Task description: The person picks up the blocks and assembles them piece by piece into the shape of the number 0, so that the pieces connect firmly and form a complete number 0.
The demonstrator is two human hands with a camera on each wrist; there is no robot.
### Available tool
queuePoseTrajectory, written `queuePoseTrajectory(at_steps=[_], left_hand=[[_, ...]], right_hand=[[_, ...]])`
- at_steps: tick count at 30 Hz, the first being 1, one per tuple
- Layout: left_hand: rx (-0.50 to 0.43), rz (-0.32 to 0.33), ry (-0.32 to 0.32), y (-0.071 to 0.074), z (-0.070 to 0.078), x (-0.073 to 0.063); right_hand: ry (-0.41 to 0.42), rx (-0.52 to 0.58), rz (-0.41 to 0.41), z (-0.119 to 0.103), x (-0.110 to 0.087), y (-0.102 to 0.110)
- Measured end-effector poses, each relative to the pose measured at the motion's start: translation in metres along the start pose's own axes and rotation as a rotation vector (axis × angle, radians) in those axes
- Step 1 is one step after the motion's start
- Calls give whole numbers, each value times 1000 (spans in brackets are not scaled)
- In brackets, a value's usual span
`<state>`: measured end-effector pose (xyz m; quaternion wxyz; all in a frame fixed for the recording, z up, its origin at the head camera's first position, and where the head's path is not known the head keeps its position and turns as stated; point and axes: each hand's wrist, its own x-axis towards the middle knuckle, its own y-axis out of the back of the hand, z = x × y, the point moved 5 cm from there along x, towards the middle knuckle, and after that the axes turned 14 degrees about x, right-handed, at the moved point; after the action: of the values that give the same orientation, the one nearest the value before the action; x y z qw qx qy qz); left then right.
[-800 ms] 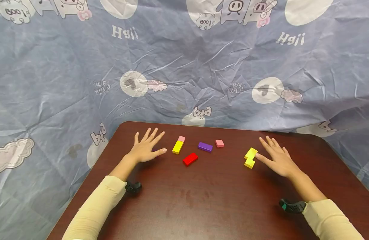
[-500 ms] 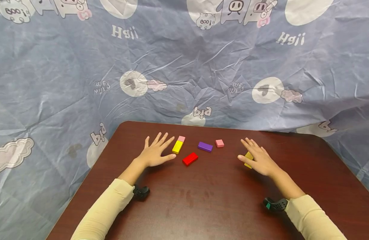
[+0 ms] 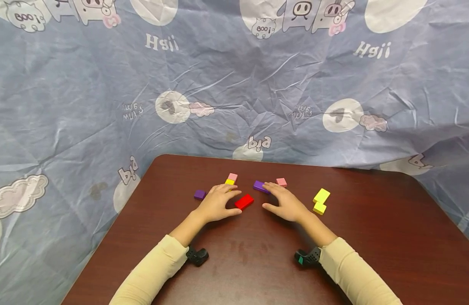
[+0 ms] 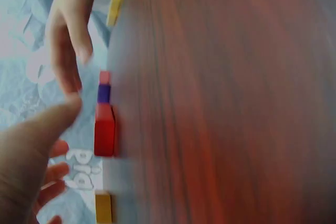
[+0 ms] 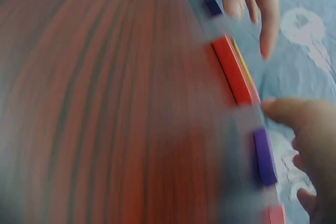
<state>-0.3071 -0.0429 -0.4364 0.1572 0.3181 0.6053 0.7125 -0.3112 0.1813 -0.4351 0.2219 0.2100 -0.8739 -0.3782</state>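
Over the middle of the table, my left hand [image 3: 216, 205] hovers just left of a red block [image 3: 244, 202], its fingers spread and holding nothing. It partly covers a yellow block [image 3: 230, 182] that has a pink block [image 3: 232, 176] at its far end. My right hand [image 3: 289, 205] is to the right of the red block, fingers loosely extended, and its fingertips overlap a purple block [image 3: 259, 186] in the head view. No grip shows in the right wrist view, where the purple block [image 5: 264, 157] lies apart from the thumb.
A small purple block [image 3: 200, 194] lies left of my left hand. Beyond my right hand is another pink block [image 3: 281, 182]. Two yellow blocks [image 3: 321, 195] sit together farther right. A patterned cloth [image 3: 219, 84] hangs behind the dark wooden table [image 3: 253, 262].
Both hands have moved inward from the table's sides toward the red block. The small purple block and the two yellow blocks, covered before, now show. The blocks stay put.
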Motion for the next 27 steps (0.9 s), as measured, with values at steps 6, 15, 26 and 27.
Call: queuePoseTrajectory(at_steps=[6, 15, 26, 27], left_hand=[[-12, 3, 61, -4, 8, 6], [28, -18, 114, -11, 13, 10], [-56, -19, 97, -7, 13, 9], [-70, -21, 86, -7, 13, 9]], right_hand=[[46, -10, -66, -16, 22, -25], [49, 3, -93, -17, 34, -41], [66, 19, -75, -18, 23, -29], [71, 27, -75, -19, 21, -28]])
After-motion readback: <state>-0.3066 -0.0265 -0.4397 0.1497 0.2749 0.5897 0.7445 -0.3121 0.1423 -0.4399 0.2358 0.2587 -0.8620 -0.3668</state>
